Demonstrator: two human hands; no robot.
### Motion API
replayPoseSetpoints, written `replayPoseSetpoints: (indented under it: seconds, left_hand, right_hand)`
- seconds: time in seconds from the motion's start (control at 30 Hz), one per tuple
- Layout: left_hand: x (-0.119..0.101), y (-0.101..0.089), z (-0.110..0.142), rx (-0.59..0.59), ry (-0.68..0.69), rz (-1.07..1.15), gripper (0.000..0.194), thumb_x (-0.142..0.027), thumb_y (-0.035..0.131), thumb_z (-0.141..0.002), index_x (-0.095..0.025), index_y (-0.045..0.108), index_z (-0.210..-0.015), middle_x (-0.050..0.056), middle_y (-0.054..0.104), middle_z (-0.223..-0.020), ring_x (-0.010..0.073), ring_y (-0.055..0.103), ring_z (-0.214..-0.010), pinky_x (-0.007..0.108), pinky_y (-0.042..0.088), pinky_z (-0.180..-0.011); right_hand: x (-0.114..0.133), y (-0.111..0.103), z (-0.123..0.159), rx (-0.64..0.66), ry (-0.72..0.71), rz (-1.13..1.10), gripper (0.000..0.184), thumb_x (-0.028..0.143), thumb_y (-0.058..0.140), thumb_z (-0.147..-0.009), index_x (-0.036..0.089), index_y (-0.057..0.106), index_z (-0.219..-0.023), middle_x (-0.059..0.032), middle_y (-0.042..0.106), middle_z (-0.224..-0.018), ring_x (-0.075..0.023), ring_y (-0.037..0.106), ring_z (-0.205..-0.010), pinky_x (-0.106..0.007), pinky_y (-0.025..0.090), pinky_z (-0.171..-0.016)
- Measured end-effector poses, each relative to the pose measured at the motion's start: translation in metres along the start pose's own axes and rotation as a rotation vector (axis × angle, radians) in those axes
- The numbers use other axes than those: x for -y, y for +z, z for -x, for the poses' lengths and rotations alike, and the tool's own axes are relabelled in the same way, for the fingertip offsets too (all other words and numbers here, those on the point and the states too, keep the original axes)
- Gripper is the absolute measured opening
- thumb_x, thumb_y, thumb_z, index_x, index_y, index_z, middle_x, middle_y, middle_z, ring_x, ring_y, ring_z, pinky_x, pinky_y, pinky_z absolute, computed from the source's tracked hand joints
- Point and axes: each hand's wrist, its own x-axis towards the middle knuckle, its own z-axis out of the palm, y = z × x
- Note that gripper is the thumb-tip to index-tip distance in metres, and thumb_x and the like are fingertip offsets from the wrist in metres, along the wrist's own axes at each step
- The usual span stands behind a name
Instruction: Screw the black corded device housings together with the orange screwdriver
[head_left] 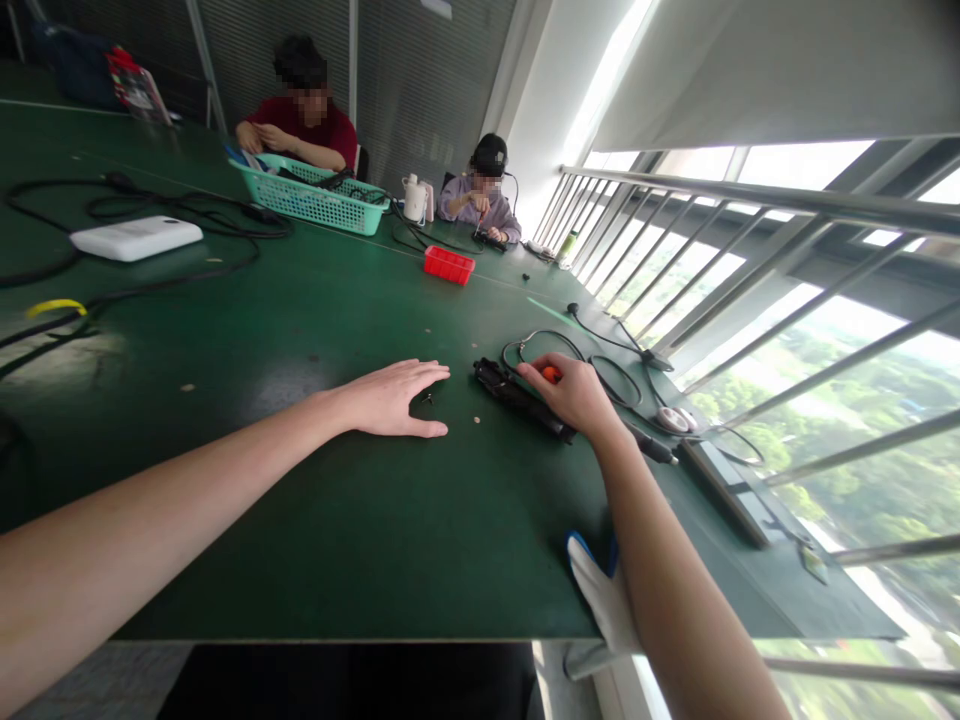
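Note:
My left hand point(394, 400) rests on the green table with its fingers stretched out and thumb apart. Between thumb and fingers lies a tiny dark metal piece point(427, 398), too small to name. My right hand point(574, 390) is curled over a long black plastic casing point(517, 398). An orange piece point(552, 374) shows between its thumb and fingers; the rest of that piece is hidden by the hand. Behind the right wrist a black rod-shaped part point(654, 444) pokes out, and a black cord point(619, 385) loops behind the hand.
A red bin point(448, 265) and a green basket point(315, 205) stand farther back, near two people seated across the table. A white box point(137, 238) and black cables lie left. A white glove point(604, 590) lies under my right forearm. Metal railing point(750, 205) runs along the right.

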Motion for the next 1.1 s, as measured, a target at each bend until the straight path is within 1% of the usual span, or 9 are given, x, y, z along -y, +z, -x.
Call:
replayPoseSetpoints:
  seconds: [0.13, 0.3, 0.4, 0.47, 0.6, 0.67, 0.8, 1.0, 1.1]
  left_hand:
    - [0.000, 0.001, 0.000, 0.000, 0.017, 0.002, 0.103, -0.086, 0.044, -0.085, -0.022, 0.024, -0.163, 0.007, 0.020, -0.171, 0.0326, 0.019, -0.157, 0.046, 0.018, -0.127]
    - [0.003, 0.007, -0.004, -0.005, 0.060, 0.006, 0.094, -0.083, 0.040, -0.090, -0.023, 0.029, -0.162, 0.005, 0.020, -0.170, 0.0303, 0.015, -0.158, 0.045, 0.011, -0.129]
    - [0.004, 0.008, -0.005, -0.034, 0.065, 0.008, 0.085, -0.079, 0.038, -0.094, -0.024, 0.036, -0.159, 0.005, 0.024, -0.169, 0.0285, 0.020, -0.157, 0.045, 0.011, -0.129]
    - [0.003, 0.009, -0.005, -0.064, 0.060, 0.014, 0.077, -0.074, 0.036, -0.098, -0.024, 0.041, -0.156, 0.004, 0.029, -0.168, 0.0270, 0.023, -0.156, 0.044, 0.014, -0.129]
    - [0.002, 0.009, -0.005, -0.121, 0.058, 0.028, 0.064, -0.065, 0.036, -0.102, -0.025, 0.050, -0.150, 0.003, 0.038, -0.164, 0.0258, 0.030, -0.154, 0.043, 0.018, -0.128]
    - [0.002, 0.009, -0.005, -0.126, 0.056, 0.032, 0.064, -0.065, 0.037, -0.102, -0.025, 0.051, -0.150, 0.003, 0.039, -0.164, 0.0261, 0.032, -0.153, 0.044, 0.019, -0.128]
    - [0.004, 0.010, -0.006, -0.128, 0.050, 0.035, 0.066, -0.066, 0.038, -0.101, -0.024, 0.052, -0.149, 0.004, 0.040, -0.163, 0.0271, 0.033, -0.153, 0.045, 0.020, -0.128]
    - [0.004, 0.009, -0.005, -0.122, 0.035, 0.051, 0.067, -0.069, 0.037, -0.099, -0.027, 0.052, -0.149, 0.002, 0.040, -0.163, 0.0278, 0.032, -0.153, 0.046, 0.022, -0.127]
    - [0.003, 0.009, -0.005, -0.107, 0.023, 0.048, 0.068, -0.070, 0.036, -0.099, -0.028, 0.051, -0.150, 0.002, 0.038, -0.164, 0.0277, 0.032, -0.153, 0.046, 0.022, -0.127]
  right_hand:
    - [0.000, 0.002, 0.001, 0.156, 0.025, 0.028, 0.060, 0.080, 0.059, -0.081, 0.027, 0.074, -0.104, -0.0054, 0.073, -0.094, -0.0220, 0.065, -0.081, -0.030, 0.046, -0.070]
    - [-0.010, 0.007, 0.000, 0.347, 0.028, 0.116, 0.061, 0.075, 0.070, -0.073, 0.027, 0.073, -0.110, -0.0064, 0.072, -0.098, -0.0224, 0.064, -0.080, -0.030, 0.044, -0.066]
    - [-0.013, 0.003, -0.001, 0.332, 0.086, 0.142, 0.070, 0.084, 0.066, -0.069, 0.024, 0.071, -0.105, -0.0070, 0.071, -0.093, -0.0230, 0.064, -0.077, -0.030, 0.043, -0.062]
    - [-0.018, -0.004, -0.001, 0.253, 0.169, 0.180, 0.072, 0.087, 0.061, -0.071, 0.023, 0.069, -0.102, -0.0083, 0.071, -0.091, -0.0240, 0.064, -0.079, -0.031, 0.043, -0.064]
    - [-0.038, -0.021, 0.002, 0.012, 0.426, 0.305, 0.070, 0.075, 0.068, -0.075, 0.019, 0.061, -0.116, -0.0139, 0.071, -0.107, -0.0295, 0.067, -0.091, -0.033, 0.046, -0.066]
    - [-0.049, -0.028, 0.005, -0.028, 0.530, 0.371, 0.066, 0.067, 0.072, -0.075, 0.019, 0.060, -0.119, -0.0157, 0.071, -0.109, -0.0325, 0.067, -0.095, -0.035, 0.047, -0.068]
    - [-0.067, -0.032, 0.007, 0.030, 0.597, 0.426, 0.055, 0.066, 0.070, -0.077, 0.021, 0.066, -0.109, -0.0162, 0.072, -0.107, -0.0358, 0.068, -0.100, -0.040, 0.050, -0.074]
    - [-0.075, -0.020, 0.006, 0.108, 0.575, 0.362, 0.068, 0.081, 0.053, -0.079, 0.020, 0.068, -0.104, -0.0172, 0.071, -0.111, -0.0352, 0.068, -0.100, -0.042, 0.051, -0.076]
    - [-0.077, -0.018, 0.004, 0.150, 0.552, 0.329, 0.064, 0.079, 0.047, -0.085, 0.021, 0.070, -0.099, -0.0157, 0.072, -0.108, -0.0337, 0.068, -0.098, -0.041, 0.050, -0.076]
